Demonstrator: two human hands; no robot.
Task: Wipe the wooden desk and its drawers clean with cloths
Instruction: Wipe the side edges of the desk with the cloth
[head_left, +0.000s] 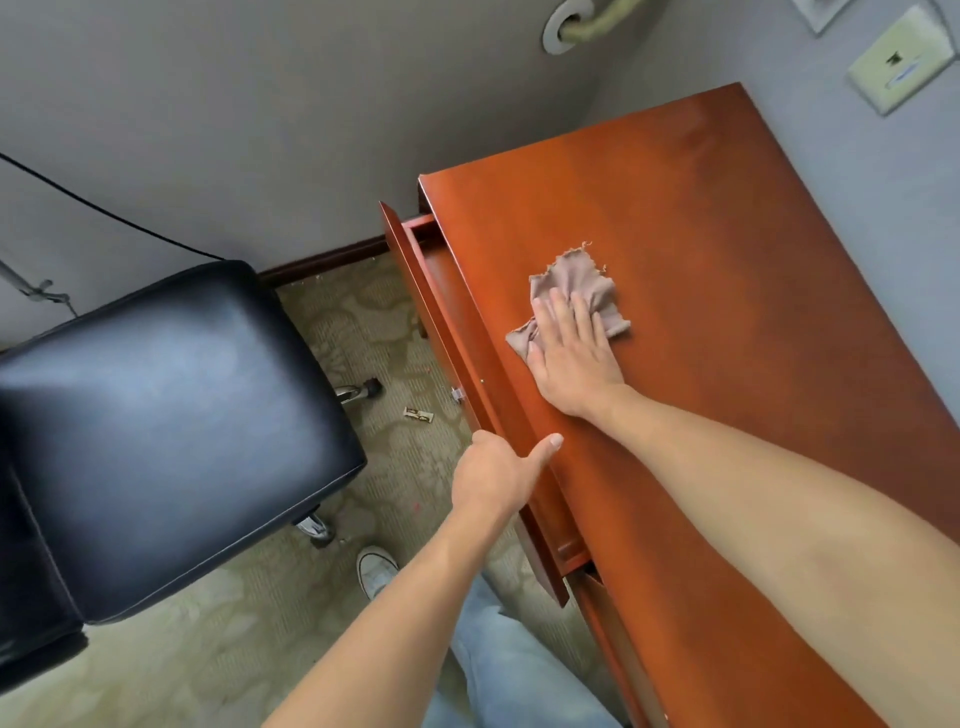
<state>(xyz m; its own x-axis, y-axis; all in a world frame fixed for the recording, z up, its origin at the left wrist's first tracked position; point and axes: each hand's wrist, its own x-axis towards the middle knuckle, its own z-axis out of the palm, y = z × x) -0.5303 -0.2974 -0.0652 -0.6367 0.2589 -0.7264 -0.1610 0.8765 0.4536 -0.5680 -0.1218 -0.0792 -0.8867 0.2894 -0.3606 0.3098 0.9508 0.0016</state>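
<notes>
One cloth (574, 301), one desk (701, 322), one drawer (457, 332) pulled partly out. Right hand (569, 348) lies flat, fingers together, pressing the cloth near the desk's front edge. Left hand (493, 475) grips the drawer front, thumb sticking out. Can't see anything inside the drawer. One black chair (156, 426) sits close by on the carpet (208, 649).

no readable text, labels or numbers

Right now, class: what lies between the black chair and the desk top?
In the head view, patterned carpet and the pulled-out drawer, whose front the left hand grips, separate the black chair from the desk top.
</notes>
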